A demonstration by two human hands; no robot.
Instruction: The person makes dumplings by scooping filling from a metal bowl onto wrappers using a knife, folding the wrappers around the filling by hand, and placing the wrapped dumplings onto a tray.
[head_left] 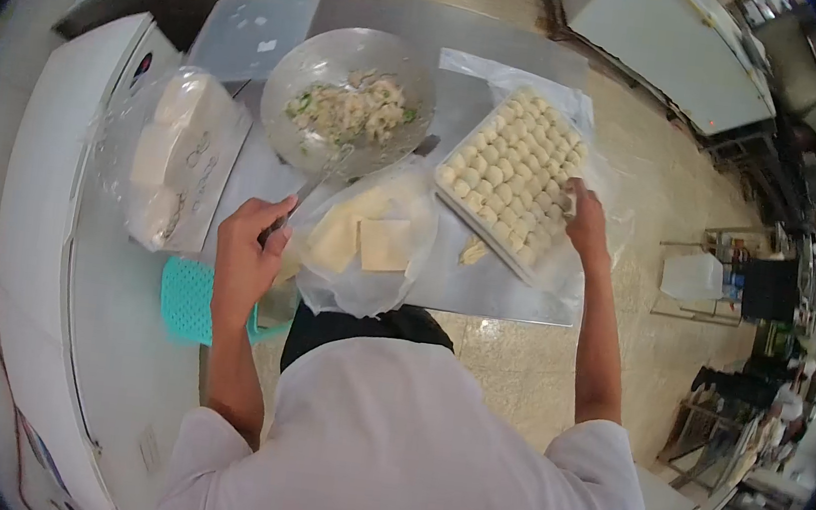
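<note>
My left hand (pixel 249 255) is closed around the handle of a thin metal utensil (pixel 309 187), whose tip end reaches towards the bowl; whether it is a spoon or a spatula I cannot tell. Below the bowl lies a plastic bag with square dumpling wrappers (pixel 384 245) on it. The wide metal bowl (pixel 285 140) contains a pale chopped filling (pixel 359 110) with green bits. At the right edge of a tray (pixel 486 232) full of rows of round dumplings (pixel 514 166), my right hand (pixel 586 220) pinches a pale piece that looks like a dumpling.
Packs of wrappers in clear plastic (pixel 172 163) sit left of the bowl, near a translucent lid (pixel 257 31). A turquoise basket (pixel 186 300) is below the table's left side. Dough scraps (pixel 473 252) lie beside the tray. A white freezer (pixel 64 135) stands left.
</note>
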